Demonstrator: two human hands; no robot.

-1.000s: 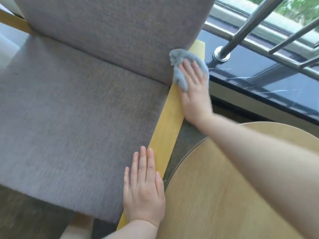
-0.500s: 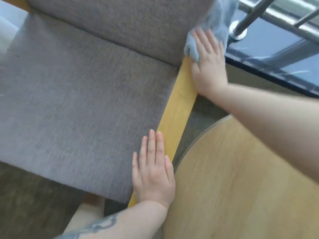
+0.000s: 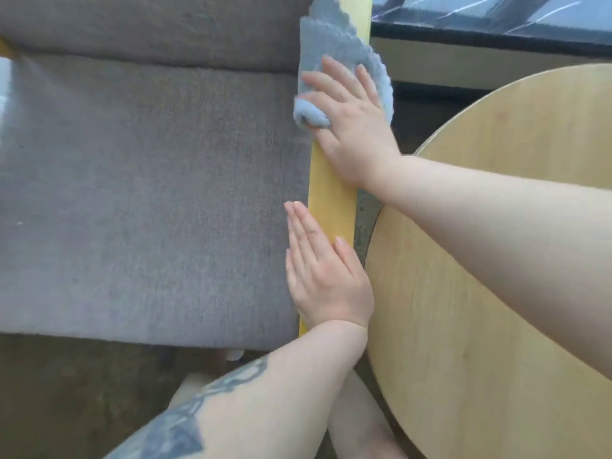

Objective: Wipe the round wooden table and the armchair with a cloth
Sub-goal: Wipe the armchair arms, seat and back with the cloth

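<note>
**Wiping the armrest**

Our grey upholstered armchair [image 3: 149, 193] sits beside the round pale wooden table [image 3: 496, 293]. Left hand [image 3: 326, 276] lies flat, fingers together, bracing its yellow wooden armrest [image 3: 331, 207]; right hand [image 3: 351, 127], fingers spread, presses the blue-grey cloth [image 3: 331, 51] there.

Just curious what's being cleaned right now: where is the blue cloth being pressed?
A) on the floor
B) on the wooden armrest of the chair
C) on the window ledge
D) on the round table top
B: the right hand presses the blue cloth flat on the yellow wooden armrest, beside the grey seat cushion.
</note>
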